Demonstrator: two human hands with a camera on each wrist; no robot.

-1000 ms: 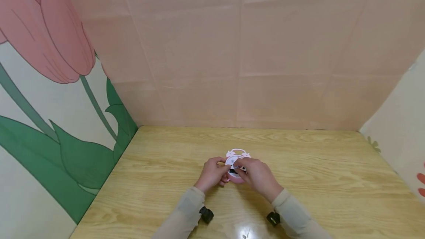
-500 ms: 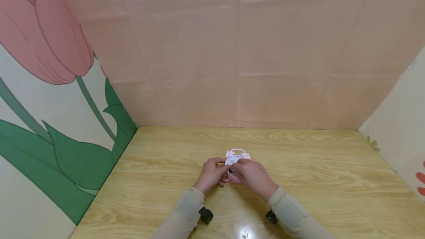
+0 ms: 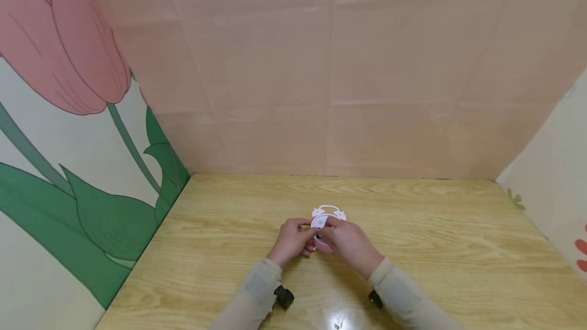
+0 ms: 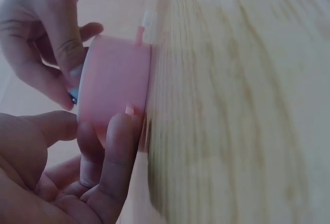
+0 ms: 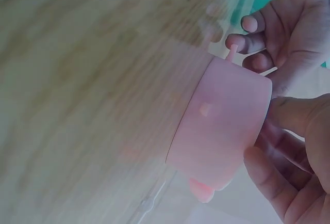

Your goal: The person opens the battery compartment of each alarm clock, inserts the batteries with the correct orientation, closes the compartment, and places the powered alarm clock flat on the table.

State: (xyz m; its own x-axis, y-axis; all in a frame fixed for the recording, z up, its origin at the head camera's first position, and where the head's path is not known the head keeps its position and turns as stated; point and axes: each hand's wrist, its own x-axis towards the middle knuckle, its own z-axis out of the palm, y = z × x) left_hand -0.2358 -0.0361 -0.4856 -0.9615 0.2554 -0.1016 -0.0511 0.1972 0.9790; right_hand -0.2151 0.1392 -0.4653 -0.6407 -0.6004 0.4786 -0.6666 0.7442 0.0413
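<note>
A pink and white twin-bell alarm clock [image 3: 319, 221] lies face down on the wooden table, its white back up and its handle toward the far side. My left hand [image 3: 291, 241] holds the clock's side, with fingertips on the pink casing [image 4: 114, 87] near a short foot. My right hand [image 3: 354, 246] bends over the back, covering much of it. In the left wrist view, its thumb and finger pinch a small blue piece [image 4: 74, 94] with a dark end at the back's edge. The dark recess in the back is mostly hidden by the right fingers.
The wooden table [image 3: 220, 228] extends around the clock on all sides. A pink-beige sheet [image 3: 293, 75] closes off the back, and a wall with a painted tulip [image 3: 91, 60] stands at the left. A pale wall [image 3: 550, 167] is at the right.
My right hand has shifted slightly left over the clock's back, covering the dark recess that showed a second ago. The left hand and the clock stay nearly in place.
</note>
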